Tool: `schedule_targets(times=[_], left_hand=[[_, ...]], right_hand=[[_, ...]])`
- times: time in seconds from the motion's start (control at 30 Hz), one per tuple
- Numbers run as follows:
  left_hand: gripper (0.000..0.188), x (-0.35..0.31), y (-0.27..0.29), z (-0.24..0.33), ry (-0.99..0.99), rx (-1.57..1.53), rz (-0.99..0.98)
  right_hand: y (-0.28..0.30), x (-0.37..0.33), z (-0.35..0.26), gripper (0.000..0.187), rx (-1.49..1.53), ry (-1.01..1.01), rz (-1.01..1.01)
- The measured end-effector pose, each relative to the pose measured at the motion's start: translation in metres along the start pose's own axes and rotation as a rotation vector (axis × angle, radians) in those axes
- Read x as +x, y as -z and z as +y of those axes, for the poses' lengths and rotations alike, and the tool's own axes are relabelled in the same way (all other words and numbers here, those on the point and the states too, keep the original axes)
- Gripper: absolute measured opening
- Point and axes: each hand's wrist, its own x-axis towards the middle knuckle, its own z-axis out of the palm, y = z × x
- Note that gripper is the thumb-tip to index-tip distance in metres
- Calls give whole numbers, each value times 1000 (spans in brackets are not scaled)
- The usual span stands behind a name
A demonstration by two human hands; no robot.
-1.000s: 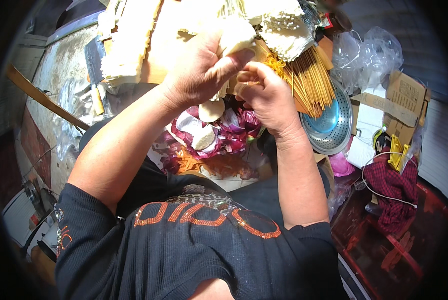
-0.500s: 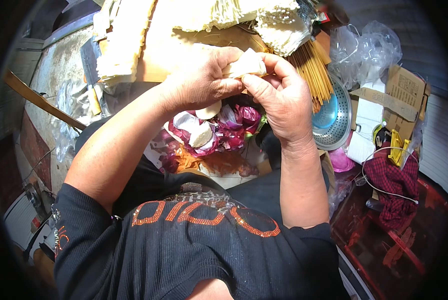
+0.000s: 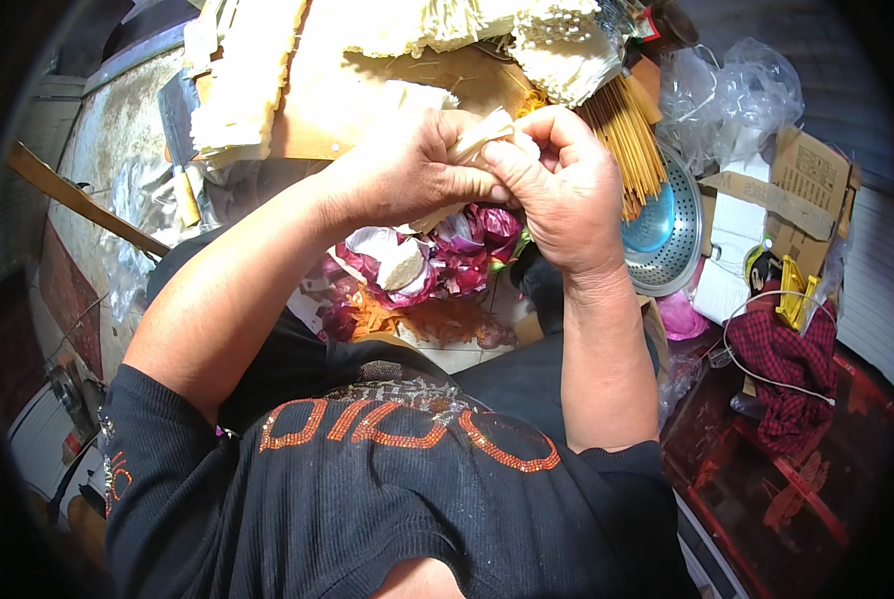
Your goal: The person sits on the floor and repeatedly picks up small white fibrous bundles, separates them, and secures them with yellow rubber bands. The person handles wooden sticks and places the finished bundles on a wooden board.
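Both my hands meet over the near edge of a brown board (image 3: 312, 135). Between them is a pale, soft folded sheet (image 3: 482, 138) that looks like tofu skin. My left hand (image 3: 407, 175) grips its left side with closed fingers. My right hand (image 3: 567, 190) pinches the right end between thumb and fingers. Part of the sheet is hidden inside the hands. Beyond them, a stack of pale sheets (image 3: 242, 85) lies at the left of the board, and a bundle of thin white strands (image 3: 564, 65) at its right. Bamboo skewers (image 3: 622, 140) lie beside my right hand.
Purple-and-white vegetable pieces (image 3: 472, 245) and orange peelings (image 3: 372, 314) lie below my hands. A cleaver (image 3: 179, 120) rests at the left. On the right stand a metal colander (image 3: 682, 235), a plastic bag (image 3: 742, 95), a cardboard box (image 3: 807, 190) and a dark bottle (image 3: 672, 25).
The sheet's end is gathered tighter between my fingers, and my right thumb has shifted slightly over it. Both hands have barely moved. More of a pale sheet shows behind my left hand.
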Motion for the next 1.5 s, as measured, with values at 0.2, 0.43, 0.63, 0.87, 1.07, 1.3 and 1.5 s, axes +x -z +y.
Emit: schedule_targets(times=[0.2,0.43,0.63,0.87,1.07,1.3,1.5], left_hand=[[25,0,5,0,-35,-264,-52],[31,4,5,2,-96,57,-63],[34,1,8,-1,206,-65,-105],[33,-3,8,-1,192,-329,-224],[40,2,13,-1,353,-147,-330],[50,-1,-7,5,-180,381,137],[24,-1,-15,-6,-127,145,110]], right_hand=[[-2,2,1,16,167,88,-12],[-1,-2,-5,15,284,-25,-30],[2,-2,-11,26,347,-119,-118],[6,-2,-10,47,257,-69,-167],[5,-3,-4,23,65,6,-183],[1,1,3,18,118,-42,-2],[-1,1,-1,21,195,-176,-70]])
